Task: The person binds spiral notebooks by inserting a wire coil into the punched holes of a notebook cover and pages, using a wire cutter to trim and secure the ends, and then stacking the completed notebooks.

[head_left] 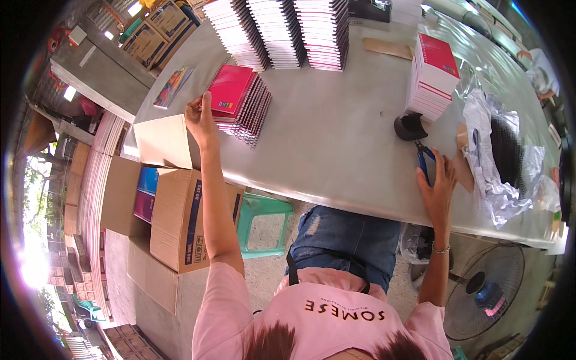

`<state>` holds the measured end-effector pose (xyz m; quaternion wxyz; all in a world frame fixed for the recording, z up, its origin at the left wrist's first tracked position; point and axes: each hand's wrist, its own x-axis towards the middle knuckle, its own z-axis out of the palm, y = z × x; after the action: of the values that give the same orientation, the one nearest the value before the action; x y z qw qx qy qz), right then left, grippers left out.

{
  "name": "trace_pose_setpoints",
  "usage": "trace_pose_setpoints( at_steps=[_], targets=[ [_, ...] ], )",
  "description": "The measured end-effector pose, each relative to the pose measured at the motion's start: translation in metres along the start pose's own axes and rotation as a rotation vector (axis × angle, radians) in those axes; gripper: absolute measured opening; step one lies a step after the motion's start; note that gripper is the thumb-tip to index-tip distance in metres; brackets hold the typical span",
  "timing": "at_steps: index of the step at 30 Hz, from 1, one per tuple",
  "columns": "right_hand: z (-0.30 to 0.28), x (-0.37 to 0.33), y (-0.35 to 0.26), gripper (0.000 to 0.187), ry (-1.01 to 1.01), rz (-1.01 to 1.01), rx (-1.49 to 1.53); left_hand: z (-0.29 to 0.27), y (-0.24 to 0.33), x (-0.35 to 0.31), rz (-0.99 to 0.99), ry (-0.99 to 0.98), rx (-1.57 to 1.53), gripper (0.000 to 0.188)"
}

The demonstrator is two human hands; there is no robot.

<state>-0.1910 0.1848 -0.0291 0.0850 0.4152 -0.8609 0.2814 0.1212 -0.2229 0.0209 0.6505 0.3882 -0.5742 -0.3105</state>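
Observation:
A stack of red-covered spiral notebooks stands at the left of the table near its front edge. My left hand is closed on the left edge of the top notebook, thumb on the cover, other fingers curled at its side. At the right, my right hand rests low by the tabletop, thumb and fingers around the blue handles of a pair of pliers. The pliers' jaws point toward a black curved object whose kind I cannot make out.
Tall notebook stacks stand at the back, and a red-topped stack at the right. Crumpled plastic wrap holds black coils. Below the table are an opened carton, a green stool and a fan.

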Motion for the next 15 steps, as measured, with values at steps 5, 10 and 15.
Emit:
trace_pose_setpoints(
  at_steps=[5, 10, 15],
  targets=[
    [-0.001, -0.006, 0.01, 0.054, 0.225, 0.049, -0.014, 0.006, 0.003, -0.008, -0.277, -0.015, -0.24, 0.025],
    [-0.001, -0.002, 0.015, 0.045, 0.306, 0.065, -0.008, -0.005, -0.009, -0.008, -0.298, -0.05, -0.263, 0.025],
    [-0.01, 0.02, 0.014, 0.036, 0.437, -0.056, -0.037, -0.013, -0.017, -0.013, -0.252, -0.051, -0.264, 0.025]
  ],
)
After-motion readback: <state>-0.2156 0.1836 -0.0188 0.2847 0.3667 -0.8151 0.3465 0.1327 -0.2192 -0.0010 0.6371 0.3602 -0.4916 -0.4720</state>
